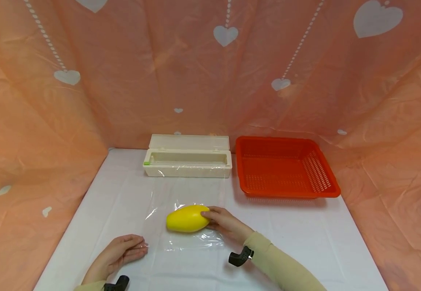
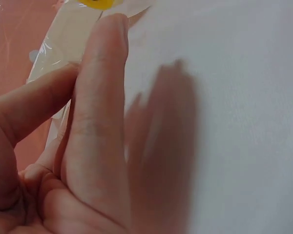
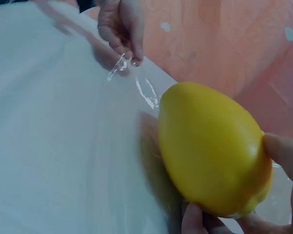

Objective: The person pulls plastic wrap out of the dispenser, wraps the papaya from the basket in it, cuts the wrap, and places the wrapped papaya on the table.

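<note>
A smooth yellow papaya-like fruit (image 1: 186, 218) lies lengthwise over a sheet of clear plastic wrap (image 1: 192, 243). My right hand (image 1: 228, 223) grips its right end, thumb on top and fingers underneath. In the right wrist view the fruit (image 3: 210, 151) fills the middle. To the left, my left hand (image 1: 123, 252) pinches an edge of the wrap between thumb and fingers, also visible as the left hand (image 3: 123, 27) in the right wrist view. The wrap runs back to a white wrap dispenser box (image 1: 188, 171) whose lid stands raised.
A red plastic basket (image 1: 279, 171) with perforated walls stands at the back right, beside the dispenser. A white cloth (image 1: 297, 238) covers the table. Orange curtains (image 1: 195, 72) with white hearts close off the back and both sides.
</note>
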A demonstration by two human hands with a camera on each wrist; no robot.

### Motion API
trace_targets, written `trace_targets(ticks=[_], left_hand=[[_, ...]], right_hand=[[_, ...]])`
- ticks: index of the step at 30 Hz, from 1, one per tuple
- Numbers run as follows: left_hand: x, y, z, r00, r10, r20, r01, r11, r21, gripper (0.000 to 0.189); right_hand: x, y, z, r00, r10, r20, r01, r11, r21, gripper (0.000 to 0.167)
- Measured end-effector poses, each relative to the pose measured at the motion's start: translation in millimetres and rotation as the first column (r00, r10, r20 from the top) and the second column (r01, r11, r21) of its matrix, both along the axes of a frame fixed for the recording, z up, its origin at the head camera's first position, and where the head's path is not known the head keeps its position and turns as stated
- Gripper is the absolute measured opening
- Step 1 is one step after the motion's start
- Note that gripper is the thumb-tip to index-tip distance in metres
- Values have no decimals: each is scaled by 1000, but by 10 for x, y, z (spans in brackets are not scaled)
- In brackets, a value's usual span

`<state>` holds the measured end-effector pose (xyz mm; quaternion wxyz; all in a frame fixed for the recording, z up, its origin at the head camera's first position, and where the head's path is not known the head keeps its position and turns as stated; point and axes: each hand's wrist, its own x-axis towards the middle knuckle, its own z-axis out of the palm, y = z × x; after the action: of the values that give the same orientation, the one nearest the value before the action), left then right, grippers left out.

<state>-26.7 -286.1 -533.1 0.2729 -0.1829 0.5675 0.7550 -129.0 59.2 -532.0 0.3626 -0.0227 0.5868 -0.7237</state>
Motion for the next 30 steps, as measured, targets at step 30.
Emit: trace_targets(ticks=[30], left_hand=[[-62,22,104,999,16,-44,-15,999,28,23]], right_hand=[[-7,149,55,984,5,-181,33,978,208,51]])
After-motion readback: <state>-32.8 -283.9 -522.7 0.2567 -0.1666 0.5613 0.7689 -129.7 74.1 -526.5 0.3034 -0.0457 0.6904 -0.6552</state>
